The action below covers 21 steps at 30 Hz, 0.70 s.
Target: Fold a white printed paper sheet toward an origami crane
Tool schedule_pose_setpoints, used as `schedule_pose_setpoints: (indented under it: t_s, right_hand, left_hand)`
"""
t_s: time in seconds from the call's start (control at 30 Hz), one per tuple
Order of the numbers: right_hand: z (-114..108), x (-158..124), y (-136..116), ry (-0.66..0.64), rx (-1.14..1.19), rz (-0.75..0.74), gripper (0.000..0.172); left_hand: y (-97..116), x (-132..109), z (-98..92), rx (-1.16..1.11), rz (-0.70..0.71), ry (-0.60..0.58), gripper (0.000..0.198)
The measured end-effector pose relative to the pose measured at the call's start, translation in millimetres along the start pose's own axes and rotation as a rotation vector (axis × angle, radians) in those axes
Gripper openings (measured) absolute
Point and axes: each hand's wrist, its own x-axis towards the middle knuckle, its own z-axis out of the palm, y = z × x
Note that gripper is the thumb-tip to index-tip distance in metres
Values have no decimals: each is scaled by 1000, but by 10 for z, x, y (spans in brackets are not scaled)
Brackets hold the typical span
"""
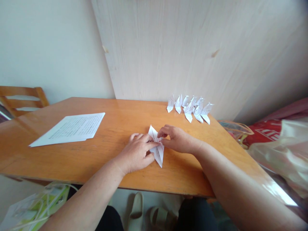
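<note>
A folded piece of white paper [158, 154], shaped like a narrow diamond with a centre crease, lies on the wooden table in front of me. My left hand [138, 150] holds it from the left, with the index finger pressed across its middle and the thumb at its lower left edge. From the right, my right hand [178, 139] has its thumb and index finger closed at the paper's right side near the middle. The exact flap between those fingertips is partly hidden.
Several folded white paper figures [189, 110] stand at the table's back right. A stack of printed sheets [74, 126] lies on the left of the table [115, 115]. Bags [284, 147] sit beyond the right edge, a wooden chair [24, 99] at the far left, slippers [137, 208] below.
</note>
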Motion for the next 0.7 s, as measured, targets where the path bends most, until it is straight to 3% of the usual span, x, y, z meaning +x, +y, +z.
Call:
schedule_pose_setpoints:
  t_s: [0.13, 0.47, 0.6, 0.7]
  right_hand:
    - [-66, -9, 70, -47, -3, 120, 13]
    - [14, 20, 46, -86, 122, -102, 46]
    - [63, 29, 47, -131, 71, -126, 41]
    - [57, 31, 32, -73, 12, -110, 33]
  left_hand:
    - [13, 0, -4, -6, 0, 1, 39]
    - [-12, 7, -3, -62, 47, -10, 34]
    - [-17, 5, 6, -98, 39, -14, 31]
    - [-11, 2, 5, -89, 11, 10, 27]
